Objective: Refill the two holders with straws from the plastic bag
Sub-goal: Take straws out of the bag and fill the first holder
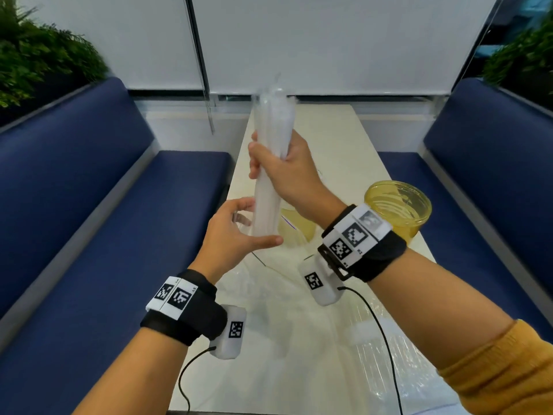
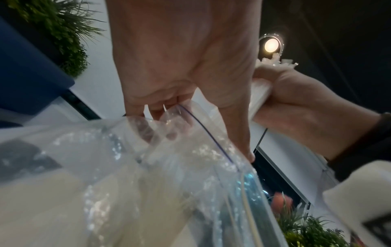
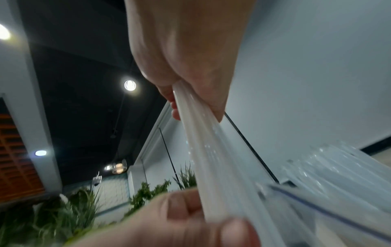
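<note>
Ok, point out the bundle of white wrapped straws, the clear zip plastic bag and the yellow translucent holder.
bundle of white wrapped straws (image 1: pixel 264 202): head view, lower shaft.
clear zip plastic bag (image 2: pixel 190 167): left wrist view, side below zip.
yellow translucent holder (image 1: pixel 419 217): head view, right wall.

right hand grips white straws bundle, straws run down into clear plastic bag; left hand fingers at bag mouth, blurred.

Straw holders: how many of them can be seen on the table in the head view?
1. A yellow see-through holder stands on the table at its right edge, just behind the right hand's wrist. The second holder is not in view; the arms or the plastic bag may hide it.
</note>
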### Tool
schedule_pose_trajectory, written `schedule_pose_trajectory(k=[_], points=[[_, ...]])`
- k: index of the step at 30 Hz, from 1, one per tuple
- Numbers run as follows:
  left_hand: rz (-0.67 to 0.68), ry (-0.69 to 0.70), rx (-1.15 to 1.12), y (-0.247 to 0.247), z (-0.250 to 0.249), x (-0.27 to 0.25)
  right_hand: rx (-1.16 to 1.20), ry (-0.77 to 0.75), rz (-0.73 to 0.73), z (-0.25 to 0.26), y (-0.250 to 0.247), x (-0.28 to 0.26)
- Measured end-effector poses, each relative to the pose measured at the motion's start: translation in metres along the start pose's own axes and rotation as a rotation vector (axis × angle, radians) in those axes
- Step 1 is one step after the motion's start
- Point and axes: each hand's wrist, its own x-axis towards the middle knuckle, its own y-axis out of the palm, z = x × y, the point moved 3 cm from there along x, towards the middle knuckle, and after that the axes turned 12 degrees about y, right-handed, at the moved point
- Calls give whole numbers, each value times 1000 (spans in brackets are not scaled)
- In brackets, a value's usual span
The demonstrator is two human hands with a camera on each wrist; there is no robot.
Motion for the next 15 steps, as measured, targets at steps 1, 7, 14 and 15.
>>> schedule_pose_trajectory(k=[1, 7, 14, 15], points=[[4, 4, -1, -2, 1, 0, 40, -11, -15, 7, -5, 3], [-13, 16, 11, -11, 6, 5, 302, -134, -131, 47, -60, 36], [-55, 6, -19, -14, 8, 9, 140, -157, -356, 27, -94, 86], [-63, 6, -22, -15, 7, 10, 97, -138, -359, 16, -92, 94]])
